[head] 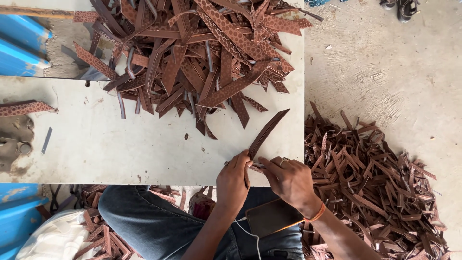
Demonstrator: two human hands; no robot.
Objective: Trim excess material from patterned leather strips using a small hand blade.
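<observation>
1. Where the white table point(120, 144) meets its near edge, left hand point(234, 179) and right hand point(288, 179) side by side, fingers of both closed narrowly on the lower end of one long brown strap point(266, 131).
2. Strap slanting up and away to the right of the fingertips, its upper tip lying flat on the table, its lower end hidden under the fingers.
3. Beyond the fingertips, just past the strap's tip: a big heap of patterned brown straps point(202, 53), spilling across the far half of the table.
4. To the right of the right hand's fingers, down on the concrete floor point(385, 62): a second pile of brown strips point(375, 188), close beside the table edge.
5. Below the wrists: a dark phone point(273, 216) resting on the jeans-clad lap, a white cable point(250, 236) running from it, an orange band point(315, 215) around the right wrist.
6. Far left of the fingers: a blue crate edge point(19, 48), a lone strap point(24, 108) at the table's left rim, a white bag point(53, 238) with more strips near the left knee.
7. Bare table between the fingers and the heap; nothing lying across the held strap.
</observation>
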